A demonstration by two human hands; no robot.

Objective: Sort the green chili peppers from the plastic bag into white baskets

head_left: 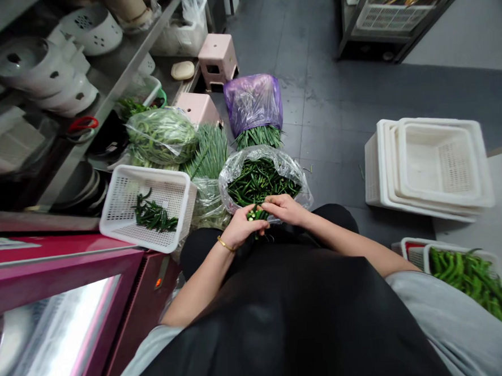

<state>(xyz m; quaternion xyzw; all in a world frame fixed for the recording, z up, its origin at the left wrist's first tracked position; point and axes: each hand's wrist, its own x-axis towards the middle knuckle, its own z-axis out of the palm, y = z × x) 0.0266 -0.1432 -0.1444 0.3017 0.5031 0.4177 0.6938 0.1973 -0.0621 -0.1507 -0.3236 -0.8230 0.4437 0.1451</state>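
Note:
My left hand (240,227), with a gold bracelet at the wrist, is wrapped round a small bunch of green peppers (256,215). The fingers of my right hand (284,208) are pinched at the top of that bunch, close to the left fingertips. Just beyond both hands, a clear plastic bag (299,179) stands open, full of thin dark green peppers (261,179). To the left, a white perforated basket (121,187) holds a small pile of dark green peppers (154,214).
Bagged greens (162,134), leafy stalks (210,151) and a purple bag (253,103) lie beyond. Pink stools (218,56) stand behind. White baskets (438,159) are stacked right, above a basket of lighter green peppers (469,277). A metal shelf (121,82) runs along the left.

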